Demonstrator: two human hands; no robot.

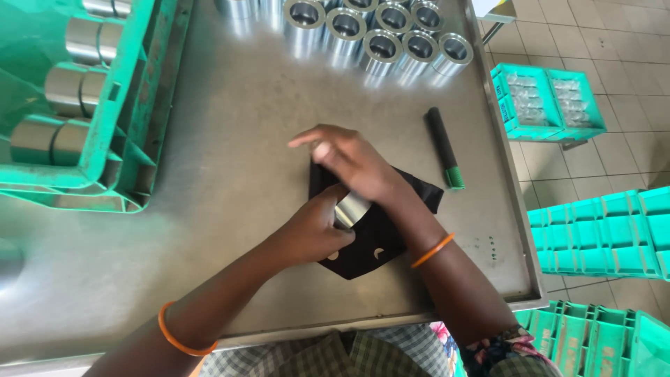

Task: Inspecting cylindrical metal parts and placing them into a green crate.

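Grip: our left hand (314, 234) is curled around a short metal sleeve (351, 209), fingers pressed on its shiny wall, holding it down on the black cloth (377, 237).
Other hand: our right hand (349, 159) lies over the top of the sleeve and a fold of the cloth — fingers loosely spread, forefinger pointing left; whether it pinches the cloth underneath, we cannot tell.
Sleeve: only a bright sliver of it shows between the two hands, near the middle of the steel worktop (230, 174), resting on the cloth.
Cloth: dark, rumpled, with a few small pale marks, spread under both hands with one corner reaching toward the right edge.
Marker: a black pen with a green cap (444, 148) lies just right of the hands, apart from the cloth and untouched.
Standing sleeves: a cluster of like metal sleeves (380, 31) stands upright, open ends up, at the far edge of the worktop — well apart from us.
Crate: a green plastic crate (105, 112) at the left holds more sleeves lying on their sides.
Floor: more green crates (600, 234) are stacked on the tiled floor to the right.
Progress: we judge the work partway — one sleeve is in hand on the cloth, a good group already stands at the far edge, and several remain in the crate.
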